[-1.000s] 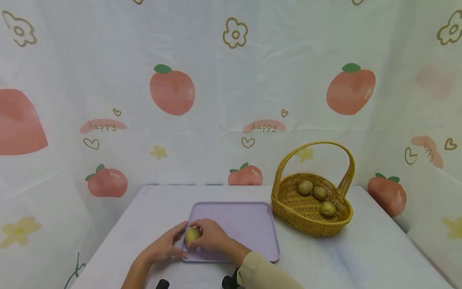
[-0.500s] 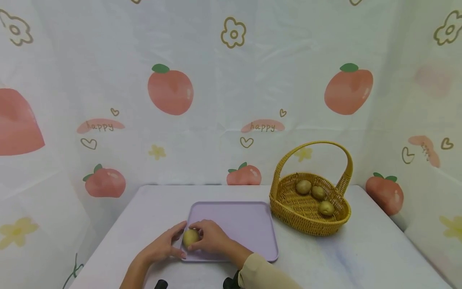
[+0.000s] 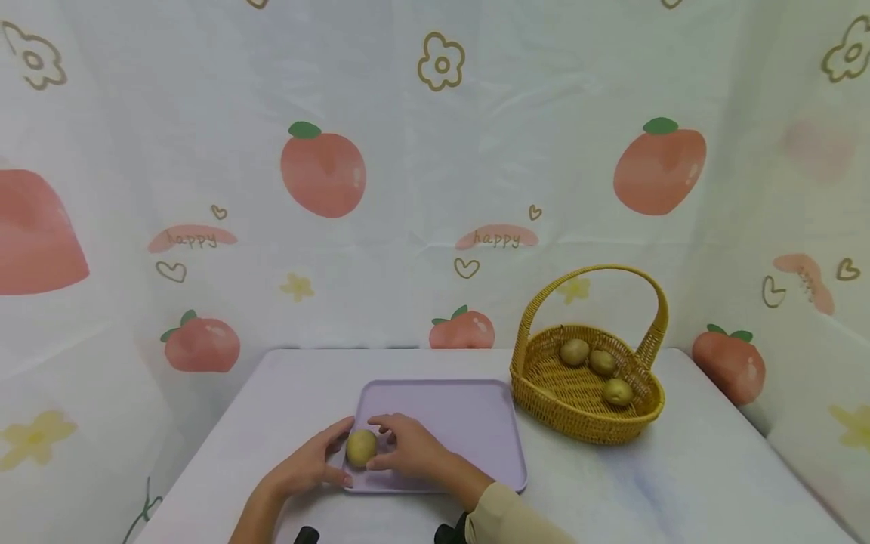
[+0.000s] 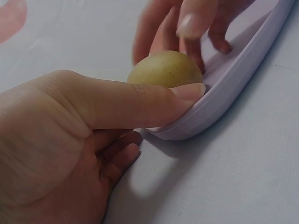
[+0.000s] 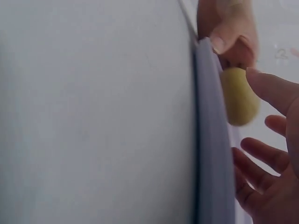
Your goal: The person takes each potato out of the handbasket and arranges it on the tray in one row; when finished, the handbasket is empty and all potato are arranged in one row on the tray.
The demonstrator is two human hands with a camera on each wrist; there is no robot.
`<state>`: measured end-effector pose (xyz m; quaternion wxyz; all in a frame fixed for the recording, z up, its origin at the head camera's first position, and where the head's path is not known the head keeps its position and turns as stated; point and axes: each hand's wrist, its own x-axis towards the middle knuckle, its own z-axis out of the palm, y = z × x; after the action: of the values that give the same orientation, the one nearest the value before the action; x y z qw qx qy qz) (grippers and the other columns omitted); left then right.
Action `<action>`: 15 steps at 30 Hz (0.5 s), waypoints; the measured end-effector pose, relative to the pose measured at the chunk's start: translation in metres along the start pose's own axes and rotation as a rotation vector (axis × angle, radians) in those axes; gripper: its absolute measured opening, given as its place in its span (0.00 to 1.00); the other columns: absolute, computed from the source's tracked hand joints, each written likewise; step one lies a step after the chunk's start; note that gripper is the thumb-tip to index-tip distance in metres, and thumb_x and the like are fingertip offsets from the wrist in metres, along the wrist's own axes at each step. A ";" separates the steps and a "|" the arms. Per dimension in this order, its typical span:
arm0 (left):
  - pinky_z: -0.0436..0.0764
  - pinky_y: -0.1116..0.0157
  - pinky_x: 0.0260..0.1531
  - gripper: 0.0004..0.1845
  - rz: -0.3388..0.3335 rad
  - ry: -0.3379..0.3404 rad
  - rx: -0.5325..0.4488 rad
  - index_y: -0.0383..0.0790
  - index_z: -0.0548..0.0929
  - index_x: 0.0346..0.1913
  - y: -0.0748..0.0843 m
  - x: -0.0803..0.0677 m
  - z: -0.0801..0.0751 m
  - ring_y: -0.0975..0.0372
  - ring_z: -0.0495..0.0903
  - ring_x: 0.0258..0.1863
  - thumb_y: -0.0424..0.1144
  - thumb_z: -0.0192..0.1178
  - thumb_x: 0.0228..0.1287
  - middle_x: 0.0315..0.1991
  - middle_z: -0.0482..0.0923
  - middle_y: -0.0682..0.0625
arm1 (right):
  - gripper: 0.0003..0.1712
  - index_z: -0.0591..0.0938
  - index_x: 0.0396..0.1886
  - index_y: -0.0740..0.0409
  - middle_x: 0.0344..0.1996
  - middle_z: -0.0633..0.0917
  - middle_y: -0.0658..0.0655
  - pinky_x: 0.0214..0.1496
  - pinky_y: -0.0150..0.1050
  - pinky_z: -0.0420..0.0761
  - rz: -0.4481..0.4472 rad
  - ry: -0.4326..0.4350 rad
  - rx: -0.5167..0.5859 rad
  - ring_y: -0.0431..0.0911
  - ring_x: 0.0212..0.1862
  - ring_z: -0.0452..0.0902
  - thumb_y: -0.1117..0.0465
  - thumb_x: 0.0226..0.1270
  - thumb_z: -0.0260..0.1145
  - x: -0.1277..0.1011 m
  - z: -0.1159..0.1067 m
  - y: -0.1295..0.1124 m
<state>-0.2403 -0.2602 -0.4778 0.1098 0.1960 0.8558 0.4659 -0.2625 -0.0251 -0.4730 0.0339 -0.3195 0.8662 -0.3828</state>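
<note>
A round, yellowish potato [image 3: 362, 448] sits at the left end of the lilac tray [image 3: 455, 423], between the two hands. My left hand [image 3: 302, 462] is at the tray's left edge, its thumb [image 4: 140, 102] lying along the rim in front of the potato [image 4: 166, 70]. Its other fingers spread along the far side; the left wrist view partly hides them. To the right of the potato my right hand [image 3: 413, 452] hovers with thumb and fingers parted. A gap shows between its fingers and the potato in the head view.
A yellow wicker basket [image 3: 571, 421] with a tall handle stands right of the tray, with three potatoes [image 3: 617, 392] inside. The white table [image 3: 299, 378] has a fruit-print curtain [image 3: 408, 287] behind it and at both sides.
My right hand has let go of the potato and drawn slightly to the right, its fingers parting. The potato and my left hand stay at the tray's left end.
</note>
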 end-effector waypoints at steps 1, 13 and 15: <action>0.55 0.41 0.67 0.55 0.006 -0.001 0.009 0.26 0.55 0.72 -0.001 0.001 0.000 0.35 0.60 0.67 0.38 0.75 0.43 0.72 0.53 0.28 | 0.37 0.77 0.63 0.53 0.47 0.82 0.51 0.45 0.31 0.78 -0.002 0.001 0.009 0.38 0.44 0.77 0.52 0.51 0.78 -0.003 -0.004 0.003; 0.55 0.41 0.66 0.56 0.012 -0.015 0.004 0.23 0.54 0.72 -0.003 0.003 -0.001 0.34 0.57 0.67 0.38 0.76 0.43 0.71 0.52 0.26 | 0.27 0.79 0.58 0.57 0.48 0.83 0.58 0.50 0.46 0.81 -0.068 0.080 0.050 0.53 0.48 0.80 0.57 0.60 0.72 -0.040 -0.102 0.022; 0.55 0.40 0.65 0.56 0.022 -0.021 0.004 0.22 0.53 0.72 -0.003 0.003 -0.001 0.34 0.57 0.67 0.38 0.76 0.43 0.71 0.52 0.25 | 0.25 0.80 0.57 0.58 0.46 0.84 0.56 0.49 0.48 0.81 -0.087 0.093 0.021 0.54 0.48 0.80 0.58 0.60 0.72 -0.046 -0.124 0.025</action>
<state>-0.2441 -0.2606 -0.4799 0.1132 0.2106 0.8533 0.4634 -0.2766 0.0935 -0.4113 -0.0195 -0.3382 0.8481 -0.4074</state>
